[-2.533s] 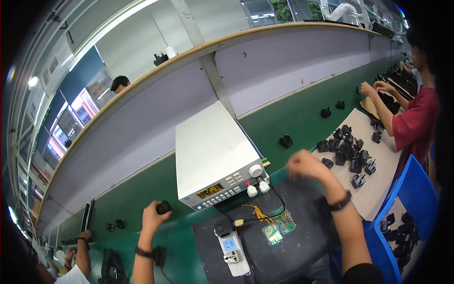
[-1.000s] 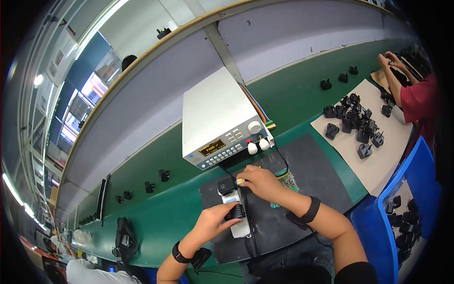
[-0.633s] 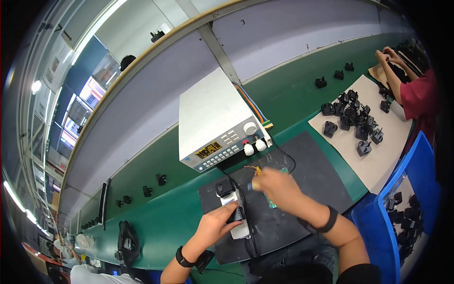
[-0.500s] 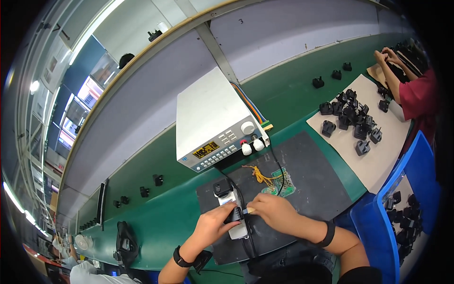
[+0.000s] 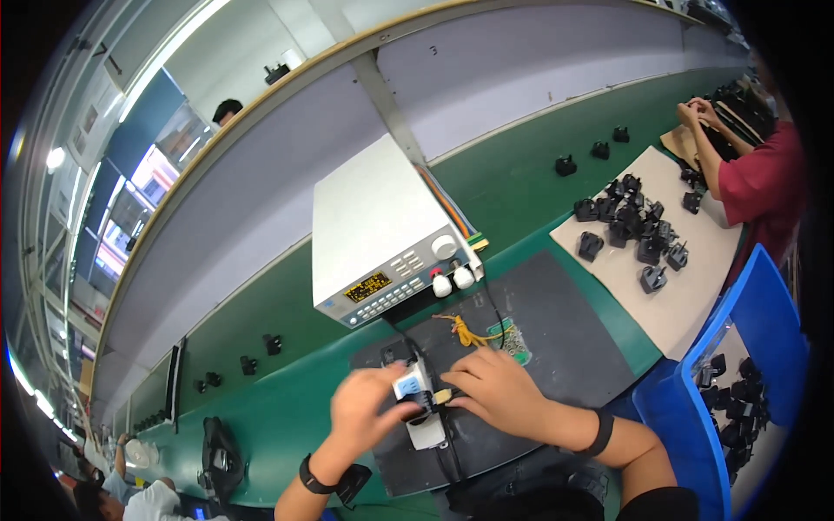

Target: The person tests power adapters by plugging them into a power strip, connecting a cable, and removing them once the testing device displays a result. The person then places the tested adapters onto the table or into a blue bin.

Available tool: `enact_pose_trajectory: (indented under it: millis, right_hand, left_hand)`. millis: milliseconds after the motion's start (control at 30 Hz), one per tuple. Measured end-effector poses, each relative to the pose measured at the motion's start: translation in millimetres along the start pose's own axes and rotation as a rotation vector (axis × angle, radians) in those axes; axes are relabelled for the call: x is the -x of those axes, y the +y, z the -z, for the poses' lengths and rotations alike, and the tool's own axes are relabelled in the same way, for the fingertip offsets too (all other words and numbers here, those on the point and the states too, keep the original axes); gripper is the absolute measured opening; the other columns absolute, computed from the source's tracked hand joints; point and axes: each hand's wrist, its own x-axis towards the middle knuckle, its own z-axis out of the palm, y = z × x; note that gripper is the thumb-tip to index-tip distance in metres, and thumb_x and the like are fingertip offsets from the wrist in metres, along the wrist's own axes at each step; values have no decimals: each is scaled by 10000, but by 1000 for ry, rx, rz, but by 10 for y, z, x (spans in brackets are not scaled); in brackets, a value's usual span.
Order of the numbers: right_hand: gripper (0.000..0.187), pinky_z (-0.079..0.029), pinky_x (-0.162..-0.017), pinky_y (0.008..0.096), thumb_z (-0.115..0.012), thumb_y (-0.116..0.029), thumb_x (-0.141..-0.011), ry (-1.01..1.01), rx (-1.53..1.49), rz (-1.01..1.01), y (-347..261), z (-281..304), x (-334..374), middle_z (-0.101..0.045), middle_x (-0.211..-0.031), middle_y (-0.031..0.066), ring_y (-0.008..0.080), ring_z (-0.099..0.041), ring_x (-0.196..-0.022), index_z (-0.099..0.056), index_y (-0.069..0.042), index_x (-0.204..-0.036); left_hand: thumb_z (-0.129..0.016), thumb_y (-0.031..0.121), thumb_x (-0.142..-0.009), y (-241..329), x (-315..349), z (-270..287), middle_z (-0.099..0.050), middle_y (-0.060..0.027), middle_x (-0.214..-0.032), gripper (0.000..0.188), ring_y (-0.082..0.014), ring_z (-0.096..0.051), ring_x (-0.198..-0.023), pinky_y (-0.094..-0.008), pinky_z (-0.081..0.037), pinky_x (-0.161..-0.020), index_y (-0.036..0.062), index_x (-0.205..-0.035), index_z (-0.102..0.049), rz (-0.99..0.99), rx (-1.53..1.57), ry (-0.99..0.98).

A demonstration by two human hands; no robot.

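A white socket block [image 5: 427, 431] with a blue-marked face lies on the black mat before me. On it sits a black plug adapter [image 5: 416, 400]. My left hand [image 5: 360, 408], blurred by motion, is at its left side, thumb and fingers spread apart. A pale yellow cable connector [image 5: 444, 397] points at the adapter from the right; whether it is plugged in I cannot tell. My right hand [image 5: 499, 391] is close beside that connector, its thumb and forefinger apart. Another black adapter [image 5: 395, 351] at the block's far end is partly hidden by my left hand.
Behind the mat [image 5: 565, 304] stands a white bench power instrument [image 5: 382, 226] with cables. A green circuit board [image 5: 514, 343] and yellow wires [image 5: 465, 332] lie beyond my right hand. Rightward are adapters on cardboard [image 5: 669, 321], a blue bin [image 5: 686, 417] and a co-worker [image 5: 764, 174].
My left hand has loosened from the adapter and moved left. My right fingers have parted from their pinch on the connector. The whole view has shifted slightly.
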Motion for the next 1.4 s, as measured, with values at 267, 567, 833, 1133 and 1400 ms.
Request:
enact_pose_trajectory:
  millis: [267, 567, 833, 1133, 1400]
  right_hand:
    - [433, -504, -736, 415, -763, -224, -687, 156, 549, -586, 776, 516, -48, -588, -1066, 129, 302, -607, -902, -602, -62, -1055]
    - [617, -524, -752, 440, -833, -244, -587, -9, 808, -1006, 2525, 912, 146, -596, -1081, 167, 348, -635, -928, -552, -78, -1111]
    - [527, -482, -735, 272, -720, -227, -814, -38, -559, -611, 415, 701, -250, -567, -1000, 98, 122, -574, -830, -512, -37, -1259]
    - [359, -482, -744, 249, -526, -268, -973, -487, -1466, -704, 279, -205, -776, -595, -1037, 53, 136, -596, -935, -500, -11, -1221]
    - [449, -480, -750, 282, -626, -383, -887, -356, -861, -559, 179, -301, -665, -627, -988, 57, 146, -616, -881, -586, -20, -1149]
  left_hand:
    - [-803, 397, -544, -540, -299, -110, -616, -64, -679, 420, -233, -553, -724, -362, -458, -621, 58, -773, -708, 151, -235, -194]
    - [-819, 268, -467, -525, -167, 122, -588, -59, -666, 390, -232, -551, -640, -340, -467, -590, 66, -772, -684, 76, -112, 275]
    - [-772, 400, -587, -2244, 517, 75, -643, -154, -735, 414, -317, -606, -784, -421, -518, -662, 30, -754, -685, 656, -537, 46]
    - [-800, 229, -676, -707, 25, 275, -668, -99, -1039, 457, -270, -639, -913, -353, -513, -773, 73, -1080, -654, 203, -49, 194]
    - [-775, 155, -715, -448, -33, 112, -636, -134, -1129, 549, -286, -634, -1005, -354, -495, -863, 56, -1216, -573, 216, 338, 28]
